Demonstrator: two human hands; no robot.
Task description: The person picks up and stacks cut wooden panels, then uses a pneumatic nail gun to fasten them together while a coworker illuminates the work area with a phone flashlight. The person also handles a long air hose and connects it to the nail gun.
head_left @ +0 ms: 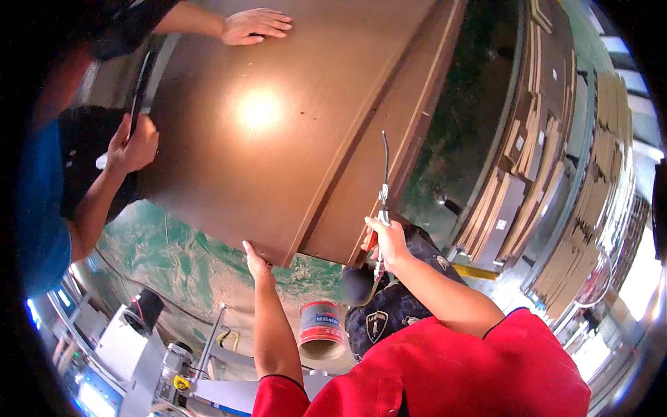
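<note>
My left hand [258, 264] grips the near edge of a brown board [229, 181], close to its near right corner. The fingertip that shows rests at the edge; the other fingers are hidden. In my right hand [390, 240] is an air blow gun [382, 212], my fingers wrapped round its handle. Its long thin dark nozzle points away from me, above a second brown board [361, 194] that shows along the right side of the first.
Across on the left, a co-worker's hand [256, 26] lies flat on the board; their other hand [139, 144] holds a dark, thin tool. A red bucket [321, 326] stands below. Stacked panels [514, 201] line the right, machinery [153, 340] the lower left.
</note>
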